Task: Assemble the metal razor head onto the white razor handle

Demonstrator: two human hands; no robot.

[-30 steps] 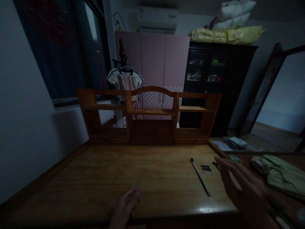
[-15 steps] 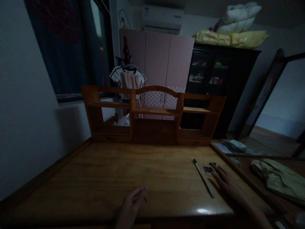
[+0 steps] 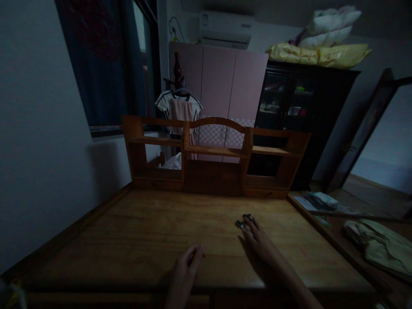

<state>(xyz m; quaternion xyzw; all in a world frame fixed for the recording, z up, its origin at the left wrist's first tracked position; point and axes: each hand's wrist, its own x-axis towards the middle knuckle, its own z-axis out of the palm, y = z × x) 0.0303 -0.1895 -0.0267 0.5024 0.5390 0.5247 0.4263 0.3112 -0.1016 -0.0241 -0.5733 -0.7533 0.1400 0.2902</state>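
Observation:
My right hand lies palm down over the tabletop, its fingers stretched forward onto small dark objects. A dark tip with a pale part pokes out by the fingertips on the left. It resembles the end of the earlier grey stick, whose length is not visible; the hand and forearm cover this area. What kind of things these are is too dim to tell. Nearer the front edge, my left hand hovers or rests with curled fingers, apart from the dark objects. Nothing shows in it.
Both hands are over a wooden desk. A wooden shelf unit stands along its back. Beyond the raised right edge lie a pale folded cloth and a plastic-wrapped packet. A wall borders the left.
My right hand has moved left across the desk, and the dark objects have moved with it. The grey stick no longer shows at its former spot. The camera view has shifted slightly.

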